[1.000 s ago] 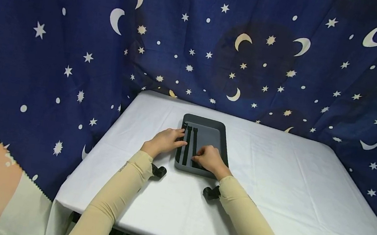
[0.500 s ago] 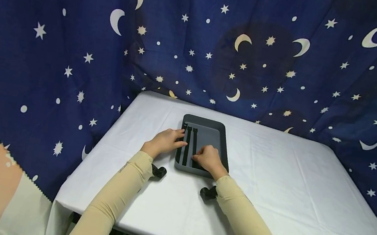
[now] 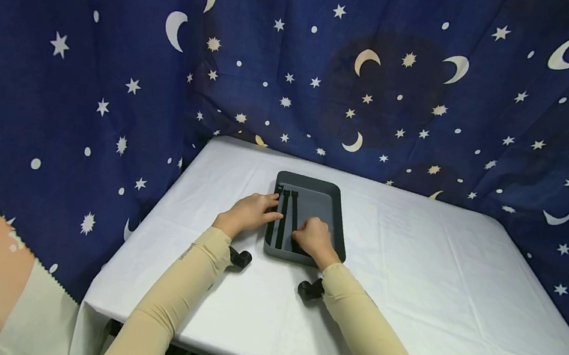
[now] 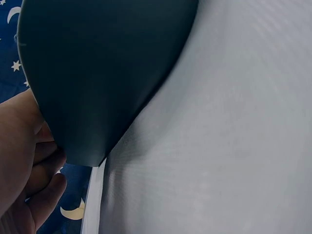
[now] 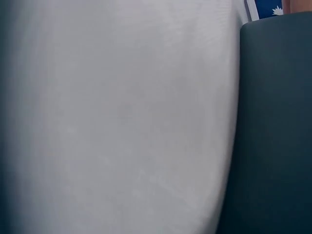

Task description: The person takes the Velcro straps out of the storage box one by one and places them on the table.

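Straps [image 3: 282,219], three and black, lie lengthwise in the tray [image 3: 320,204]. The left hand [image 3: 251,212] holds thumb and fingers apart over the tray's left rim; inside the tray, the right hand's [image 3: 314,237] curled fingers pinch the rightmost strap [image 3: 295,212].

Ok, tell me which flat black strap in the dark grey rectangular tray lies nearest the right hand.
The rightmost flat black strap: its lower part lies at the right hand, while the other two lie nearer the left hand.
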{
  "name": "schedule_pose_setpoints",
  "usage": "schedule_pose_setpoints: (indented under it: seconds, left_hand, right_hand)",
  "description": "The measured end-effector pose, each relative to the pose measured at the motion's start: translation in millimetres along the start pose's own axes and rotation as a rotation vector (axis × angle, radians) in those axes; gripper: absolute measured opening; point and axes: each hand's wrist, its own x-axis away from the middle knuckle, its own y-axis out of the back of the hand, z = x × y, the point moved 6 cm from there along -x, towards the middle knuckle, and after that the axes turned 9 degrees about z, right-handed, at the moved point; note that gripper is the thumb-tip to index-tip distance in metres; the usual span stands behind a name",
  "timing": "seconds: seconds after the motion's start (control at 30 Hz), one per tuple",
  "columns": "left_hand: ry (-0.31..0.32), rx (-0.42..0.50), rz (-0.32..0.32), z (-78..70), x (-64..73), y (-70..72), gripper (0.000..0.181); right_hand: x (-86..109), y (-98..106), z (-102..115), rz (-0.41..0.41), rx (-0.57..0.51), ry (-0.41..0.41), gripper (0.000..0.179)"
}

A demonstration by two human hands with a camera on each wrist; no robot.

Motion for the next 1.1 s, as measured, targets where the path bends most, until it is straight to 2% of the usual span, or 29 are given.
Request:
schedule_pose_setpoints:
  seconds: [0.47, 1.1]
  left_hand:
    - [-0.024, -0.012, -0.015, -2.7, -0.7, 2.7, 0.057]
    - [-0.005, -0.012, -0.016, 0.7, -2.4, 0.1, 0.057]
  right_hand:
    - [-1.1, 1.4, -3.1, -0.023, -0.028, -0.018, 0.050]
    - [-5.6, -0.2, -9.2, -0.020, -0.053, -0.038, 0.055]
